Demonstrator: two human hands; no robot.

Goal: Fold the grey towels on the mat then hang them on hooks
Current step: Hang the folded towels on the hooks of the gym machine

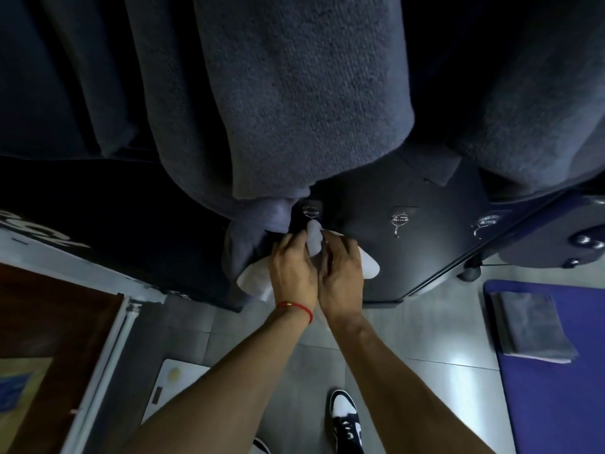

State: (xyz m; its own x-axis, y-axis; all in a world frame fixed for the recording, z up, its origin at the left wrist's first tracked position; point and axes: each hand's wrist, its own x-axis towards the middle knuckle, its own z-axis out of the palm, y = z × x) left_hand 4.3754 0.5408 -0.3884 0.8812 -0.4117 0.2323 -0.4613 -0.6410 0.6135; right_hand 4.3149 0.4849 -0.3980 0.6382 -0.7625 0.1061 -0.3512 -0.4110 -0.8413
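Both hands work close together at a dark vertical panel with silver hooks. My left hand (293, 268) and my right hand (342, 270) grip a light grey towel (368, 265) bunched between them, its top just under one hook (310, 212). Two bare hooks, one (399, 221) and another (485, 223), sit to the right. A large grey towel (288, 103) hangs close to the camera and fills the top of the view, with another grey towel (255, 237) bunched left of my hands. A folded grey towel (532, 326) lies on the purple mat (556, 404) at the right.
The floor is grey tile. My black-and-white shoe (345, 421) stands below my arms. A wooden door or cabinet (49, 339) with a white frame is at the left. A dark rounded machine part (556, 237) juts in at the right.
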